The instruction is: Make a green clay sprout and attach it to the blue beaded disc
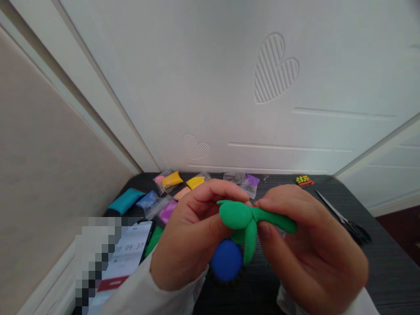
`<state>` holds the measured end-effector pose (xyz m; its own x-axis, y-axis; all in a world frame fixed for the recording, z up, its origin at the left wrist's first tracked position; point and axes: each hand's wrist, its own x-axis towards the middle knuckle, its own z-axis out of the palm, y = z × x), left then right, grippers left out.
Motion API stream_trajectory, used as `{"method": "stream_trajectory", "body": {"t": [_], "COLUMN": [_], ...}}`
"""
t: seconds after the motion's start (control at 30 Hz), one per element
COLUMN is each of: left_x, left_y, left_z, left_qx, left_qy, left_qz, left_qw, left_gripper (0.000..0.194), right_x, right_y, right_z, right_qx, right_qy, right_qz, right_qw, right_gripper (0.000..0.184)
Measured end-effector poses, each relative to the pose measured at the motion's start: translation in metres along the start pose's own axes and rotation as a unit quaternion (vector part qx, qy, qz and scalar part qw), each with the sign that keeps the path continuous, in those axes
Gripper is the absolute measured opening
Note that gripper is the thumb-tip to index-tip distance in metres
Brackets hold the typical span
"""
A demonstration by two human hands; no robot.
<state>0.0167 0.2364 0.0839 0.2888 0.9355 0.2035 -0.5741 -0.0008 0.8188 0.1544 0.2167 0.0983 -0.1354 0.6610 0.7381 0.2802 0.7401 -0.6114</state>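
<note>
Between my two hands is a green clay figure [235, 215] with a rounded body and several long, flat lobes. My left hand [190, 236] grips it from the left, its thumb against the rounded part and its fingers curled behind. One lobe lies across the fingers of my right hand [305, 240], pinched near its base by thumb and forefinger. Another lobe hangs downward between the hands. Below the figure, a round blue piece [226, 260] with a dark, bumpy edge sits on the table, partly covered by my left hand and sleeve.
Clay packets, including a yellow one [172, 179], a teal one [126, 200] and a purple one [252, 180], lie along the dark table [387, 271]. Scissors [344, 218] rest at right, near a small yellow-and-red beaded piece [304, 180]. A phone [127, 253] showing a timer stands left.
</note>
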Motion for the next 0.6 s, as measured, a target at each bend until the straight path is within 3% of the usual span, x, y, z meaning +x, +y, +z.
{"method": "stream_trajectory", "body": {"t": [0.27, 0.6], "left_x": [0.0004, -0.0021], "left_y": [0.003, 0.0009], "left_z": [-0.0002, -0.001], "left_qx": [0.048, 0.043], "left_qy": [-0.009, -0.026], "left_qz": [0.014, 0.003], "left_qw": [0.999, 0.999], "left_gripper": [0.008, 0.014], "right_x": [-0.002, -0.0022], "right_y": [-0.0013, -0.0038], "right_z": [-0.0005, 0.0043], "right_qx": [-0.026, -0.005], "right_qy": [0.008, 0.034], "right_qz": [-0.022, -0.001], "right_qw": [0.999, 0.999], "right_gripper": [0.041, 0.037]}}
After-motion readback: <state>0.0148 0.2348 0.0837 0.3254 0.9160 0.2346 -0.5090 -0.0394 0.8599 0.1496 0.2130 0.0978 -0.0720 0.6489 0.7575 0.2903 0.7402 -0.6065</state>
